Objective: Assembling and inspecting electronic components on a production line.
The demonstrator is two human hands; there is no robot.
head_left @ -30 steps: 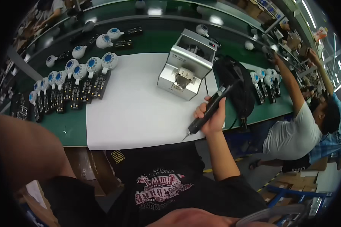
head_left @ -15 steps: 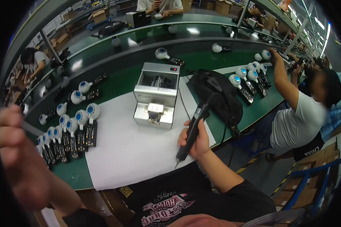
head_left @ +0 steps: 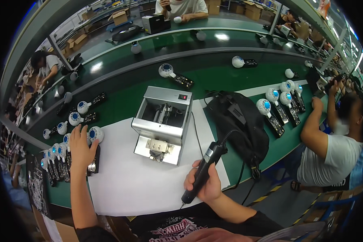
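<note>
While pink-and-white lettering is printed across the black shirt (head_left: 177,228) at the near edge, white letters are also borne by a dark garment (head_left: 338,186) at the right; a red-lit switch (head_left: 183,97) is set into the far right corner of the silver machine (head_left: 157,128). The fingers of the left hand (head_left: 81,147) are released and loosely spread, stretched toward the far side over the row of round-headed devices (head_left: 61,151) on the left of the green bench (head_left: 125,97); whether any device is touched cannot be told. By the right hand (head_left: 207,183), a black electric screwdriver (head_left: 201,175) is grasped, the fingers wrapped around its body. It is held over the near right part of the white sheet (head_left: 133,193), its tip pointed down and to the near left. To its far right, a black bag (head_left: 240,129) is laid on the bench. Half a second earlier, the left hand was raised at the left edge of the view; it has now been brought over the row. The screwdriver has been kept in the right hand.
</note>
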